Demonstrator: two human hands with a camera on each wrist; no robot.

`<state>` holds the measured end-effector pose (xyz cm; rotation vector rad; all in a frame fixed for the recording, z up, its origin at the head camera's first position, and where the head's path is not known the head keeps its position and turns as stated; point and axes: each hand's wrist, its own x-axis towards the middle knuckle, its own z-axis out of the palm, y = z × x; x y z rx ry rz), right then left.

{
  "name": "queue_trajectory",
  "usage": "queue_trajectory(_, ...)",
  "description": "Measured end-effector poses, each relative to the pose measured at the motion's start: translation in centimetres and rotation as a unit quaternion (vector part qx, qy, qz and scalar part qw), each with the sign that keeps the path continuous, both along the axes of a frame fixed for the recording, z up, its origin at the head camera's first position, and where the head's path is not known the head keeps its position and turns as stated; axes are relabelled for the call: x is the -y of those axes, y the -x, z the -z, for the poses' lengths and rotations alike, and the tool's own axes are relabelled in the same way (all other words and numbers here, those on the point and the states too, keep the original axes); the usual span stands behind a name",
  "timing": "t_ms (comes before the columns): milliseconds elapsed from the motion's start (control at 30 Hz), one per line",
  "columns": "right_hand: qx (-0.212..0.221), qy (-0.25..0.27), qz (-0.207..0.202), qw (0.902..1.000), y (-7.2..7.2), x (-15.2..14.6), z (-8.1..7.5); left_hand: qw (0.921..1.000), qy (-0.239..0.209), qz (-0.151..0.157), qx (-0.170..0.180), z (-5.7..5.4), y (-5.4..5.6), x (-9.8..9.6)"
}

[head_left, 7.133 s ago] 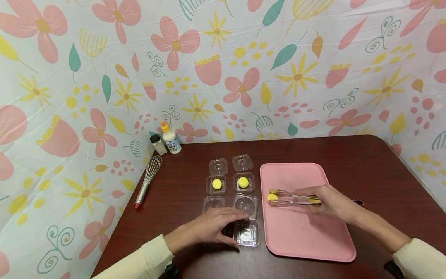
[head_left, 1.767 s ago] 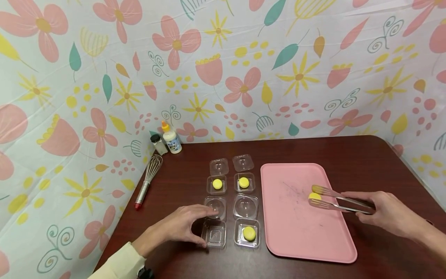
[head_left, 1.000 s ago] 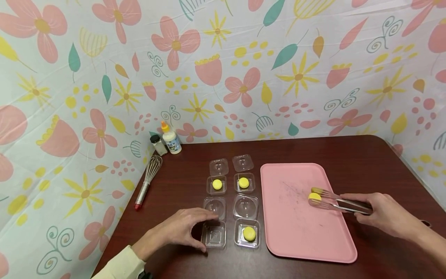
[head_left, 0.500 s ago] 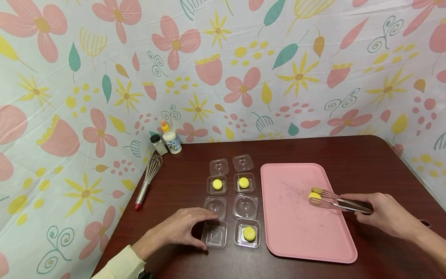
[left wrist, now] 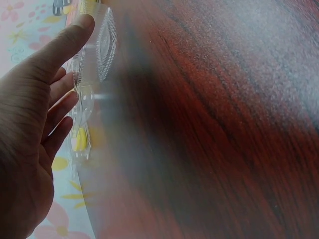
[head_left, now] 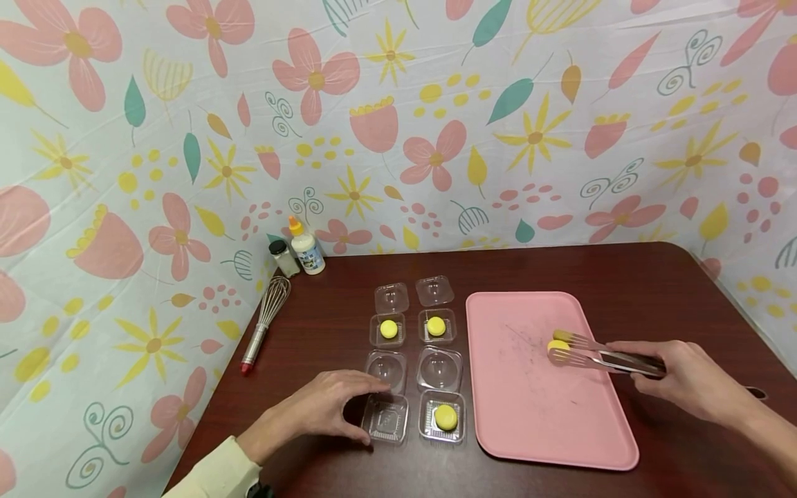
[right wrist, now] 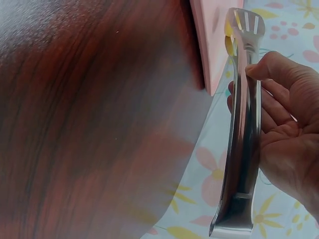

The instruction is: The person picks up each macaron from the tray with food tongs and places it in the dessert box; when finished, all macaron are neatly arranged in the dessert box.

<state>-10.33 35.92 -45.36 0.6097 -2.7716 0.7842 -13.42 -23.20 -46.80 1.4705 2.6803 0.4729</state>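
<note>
A screened-off corner, room type unclear — 1 wood-grain table (head_left: pixel 635 290); 1 floral sheet (head_left: pixel 405 159) behind; 1 kitchen whisk (head_left: pixel 266 322).

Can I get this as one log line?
right hand: grips tongs | tongs: around yellow disc, over pink tray | left hand: beside empty clear container

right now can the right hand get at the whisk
Probably not: the right hand grips the tongs, and the pink tray and clear containers lie between it and the whisk. It would likely need to free itself and reach across.
</note>
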Motion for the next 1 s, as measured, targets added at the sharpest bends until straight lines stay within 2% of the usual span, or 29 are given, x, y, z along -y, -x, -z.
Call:
queue_trajectory(167, -0.003, 0.017, -0.013, 0.9998, 0.0, 0.8, -0.5, 1.0000, 0.002, 0.002, -0.001, 0.0, 0.0, 0.0)
queue_trajectory(267, -0.014, 0.029, -0.034, 0.9989, 0.1, 1.5, -0.8, 1.0000, 0.001, 0.002, -0.003, 0.0, 0.0, 0.0)
queue_trajectory(500, -0.022, 0.043, -0.079, 0.9957, 0.4, 4.7, -2.1, 0.9999, -0.011, 0.009, -0.008, 0.2, 0.1, 0.0)
queue_trajectory(733, 0.009, 0.069, -0.149, 0.9865, 0.4, 9.1, -3.2, 0.9999, -0.008, 0.006, -0.013, 0.1, 0.1, -0.2)
queue_trajectory(900, 0.044, 0.070, -0.189, 0.9785, 0.3, 12.4, -3.9, 0.9999, -0.004, 0.004, -0.014, 0.1, 0.1, -0.2)
queue_trajectory(1000, 0.082, 0.071, -0.208, 0.9721, 0.1, 14.4, -4.1, 0.9999, 0.001, 0.002, -0.013, 0.1, 0.0, -0.3)
